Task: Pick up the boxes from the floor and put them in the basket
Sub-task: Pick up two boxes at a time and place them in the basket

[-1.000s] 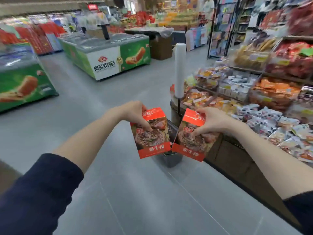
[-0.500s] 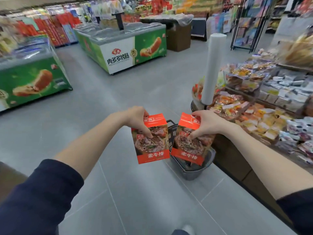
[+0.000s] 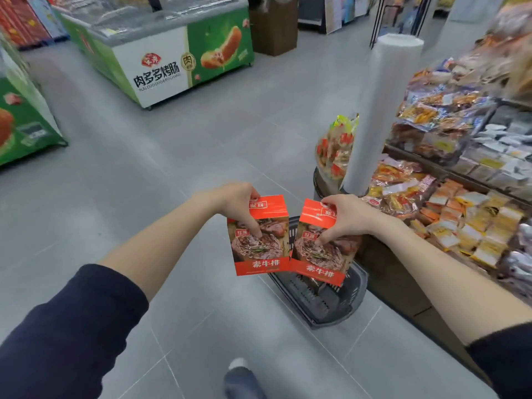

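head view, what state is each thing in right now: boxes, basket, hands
left red cardboard box: upright, held in the air by the left hand, fingers on its front
right red cardboard box: tilted, held by the right hand
dark plastic basket: on the floor below the boxes, neither box in it yet
chest freezer: lid closed
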